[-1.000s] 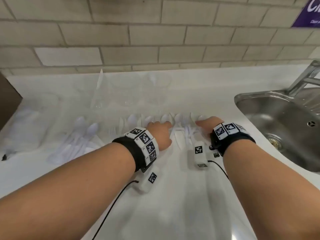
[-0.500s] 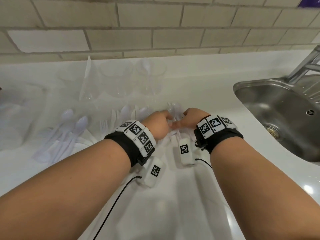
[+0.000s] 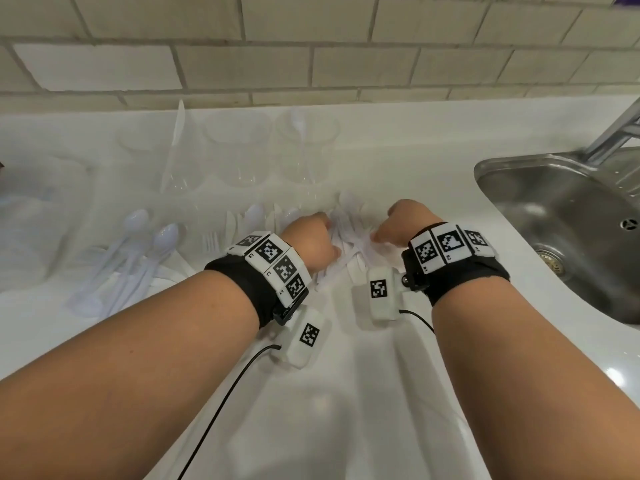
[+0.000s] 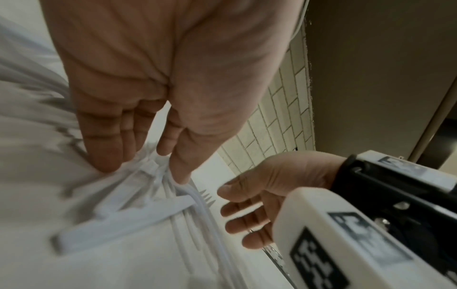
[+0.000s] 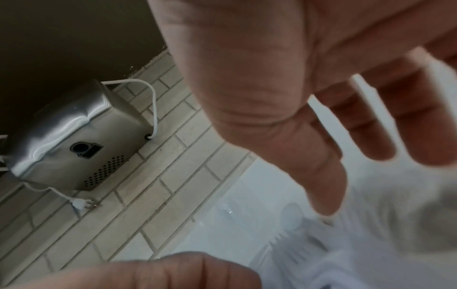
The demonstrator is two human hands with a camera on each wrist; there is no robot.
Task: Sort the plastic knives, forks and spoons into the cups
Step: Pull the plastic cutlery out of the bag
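Item: tangle of white plastic forks, knives and spoons [image 3: 349, 251], lying on the white countertop [image 3: 346, 393] directly between your two hands. Your left hand [image 3: 313, 242] pinches a few thin white handles [image 4: 173, 187] from this heap, thumb against fingertips; forks show among them, though the bundle may be mixed. Your right hand [image 3: 403, 226] is beside the heap with fingers loosely extended, holding nothing. Before lifting, check that the pinched bundle holds one kind only; steady the rest with your free right hand so crossed handles do not drag along. Beyond your hands, against the tiled wall: three clear plastic cups [image 3: 239, 150], the left with a knife, the right with a spoon. Left of your left hand: loose translucent spoons [image 3: 138, 258]. Right of your right hand: steel sink [image 3: 568, 230]. Lift straight up, then drop handles-first into the matching cup.
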